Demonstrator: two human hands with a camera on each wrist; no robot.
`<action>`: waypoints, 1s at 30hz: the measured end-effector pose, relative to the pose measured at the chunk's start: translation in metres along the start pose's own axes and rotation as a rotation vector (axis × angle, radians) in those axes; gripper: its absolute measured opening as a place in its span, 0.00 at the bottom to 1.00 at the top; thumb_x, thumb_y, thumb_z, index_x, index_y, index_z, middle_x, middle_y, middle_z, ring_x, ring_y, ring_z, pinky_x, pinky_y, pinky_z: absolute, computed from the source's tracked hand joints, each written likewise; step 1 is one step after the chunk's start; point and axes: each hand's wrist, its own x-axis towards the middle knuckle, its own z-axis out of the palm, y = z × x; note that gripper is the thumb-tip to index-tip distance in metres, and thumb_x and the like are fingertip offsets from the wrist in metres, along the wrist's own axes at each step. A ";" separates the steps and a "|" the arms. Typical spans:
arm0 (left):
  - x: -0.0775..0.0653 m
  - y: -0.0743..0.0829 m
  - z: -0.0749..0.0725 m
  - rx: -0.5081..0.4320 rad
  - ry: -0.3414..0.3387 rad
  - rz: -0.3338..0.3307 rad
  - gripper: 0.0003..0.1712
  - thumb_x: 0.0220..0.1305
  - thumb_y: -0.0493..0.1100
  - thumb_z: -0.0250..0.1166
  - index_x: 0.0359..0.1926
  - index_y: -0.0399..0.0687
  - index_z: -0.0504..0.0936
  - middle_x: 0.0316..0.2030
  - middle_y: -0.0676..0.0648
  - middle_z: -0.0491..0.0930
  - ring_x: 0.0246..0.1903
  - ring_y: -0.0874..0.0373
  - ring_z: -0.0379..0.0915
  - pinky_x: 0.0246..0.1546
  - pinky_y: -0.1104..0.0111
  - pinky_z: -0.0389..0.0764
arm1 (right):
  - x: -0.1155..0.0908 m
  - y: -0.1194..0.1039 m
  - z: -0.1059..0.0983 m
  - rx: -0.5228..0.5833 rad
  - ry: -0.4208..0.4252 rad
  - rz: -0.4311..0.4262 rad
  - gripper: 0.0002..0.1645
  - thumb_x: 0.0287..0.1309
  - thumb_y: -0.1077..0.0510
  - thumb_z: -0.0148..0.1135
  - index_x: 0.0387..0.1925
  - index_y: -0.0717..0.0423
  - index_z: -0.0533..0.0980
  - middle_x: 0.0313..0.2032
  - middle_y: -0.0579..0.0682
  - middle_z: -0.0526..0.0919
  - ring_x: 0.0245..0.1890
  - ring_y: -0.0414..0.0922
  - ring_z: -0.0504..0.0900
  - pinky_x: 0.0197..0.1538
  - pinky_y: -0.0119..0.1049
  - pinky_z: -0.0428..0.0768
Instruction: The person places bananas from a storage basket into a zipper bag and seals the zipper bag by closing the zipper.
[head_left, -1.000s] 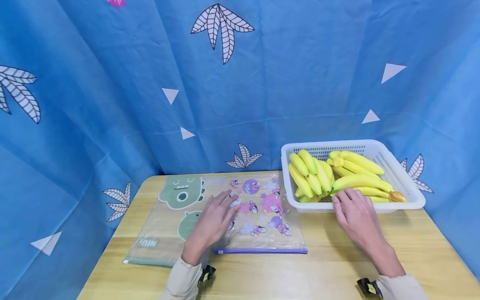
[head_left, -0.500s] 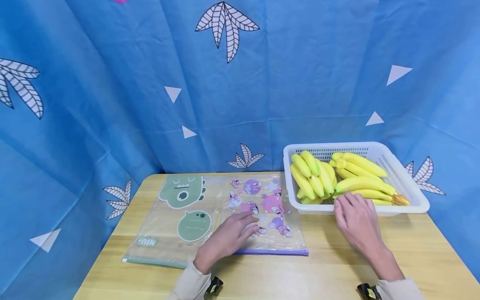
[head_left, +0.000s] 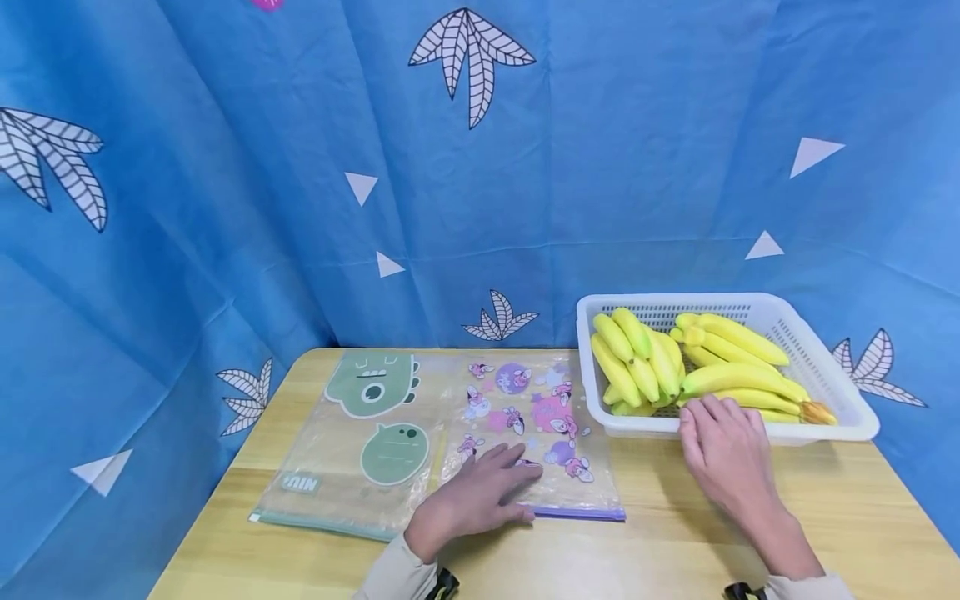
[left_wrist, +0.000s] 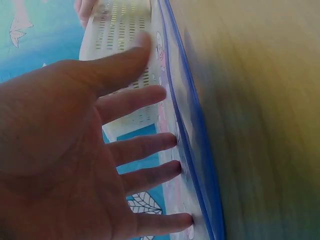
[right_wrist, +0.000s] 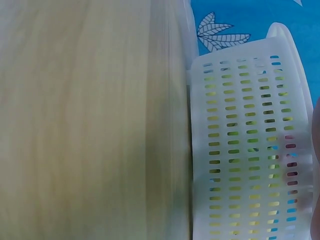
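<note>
My left hand (head_left: 480, 496) lies palm down, fingers spread, over the near part of a clear zip bag (head_left: 551, 412) with pink prints and a purple zip edge. In the left wrist view its extended fingertips (left_wrist: 170, 141) meet the bag beside the blue-looking zip strip (left_wrist: 192, 125). My right hand (head_left: 727, 454) hooks its fingers over the near rim of a white plastic basket (head_left: 855, 423); in the right wrist view, a reddish tint shows through the slots of the basket wall (right_wrist: 200, 150). Several yellow bananas (head_left: 742, 379) fill the basket in bunches.
A second clear zip bag with green dinosaur prints (head_left: 393, 454) lies flat to the left, its green zip edge facing me. Both bags and the basket are on a wooden table (head_left: 585, 562). A blue patterned curtain (head_left: 480, 200) hangs behind.
My left hand has slid right and toward me across the pink-printed bag, its fingers spreading near the zip edge. The right hand stays at the basket rim. The head view has shifted slightly.
</note>
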 end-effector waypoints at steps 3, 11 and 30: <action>0.001 0.003 0.001 0.027 -0.020 -0.016 0.37 0.64 0.59 0.70 0.73 0.67 0.72 0.78 0.45 0.56 0.77 0.42 0.51 0.68 0.32 0.56 | -0.002 0.001 -0.003 -0.004 -0.009 0.007 0.15 0.71 0.54 0.45 0.30 0.53 0.75 0.30 0.53 0.78 0.32 0.55 0.73 0.37 0.48 0.64; 0.001 0.006 0.000 0.078 0.011 -0.013 0.24 0.74 0.42 0.61 0.67 0.64 0.79 0.76 0.43 0.62 0.74 0.39 0.57 0.66 0.33 0.61 | -0.001 0.000 -0.004 -0.003 -0.029 0.000 0.14 0.71 0.55 0.47 0.29 0.51 0.74 0.30 0.52 0.79 0.31 0.53 0.72 0.37 0.46 0.63; 0.017 -0.021 0.002 0.057 0.360 0.114 0.08 0.64 0.31 0.66 0.39 0.50 0.82 0.33 0.54 0.84 0.29 0.64 0.76 0.32 0.74 0.80 | 0.002 0.000 -0.005 -0.011 -0.019 -0.007 0.15 0.70 0.55 0.45 0.27 0.51 0.71 0.27 0.52 0.78 0.29 0.54 0.71 0.35 0.46 0.63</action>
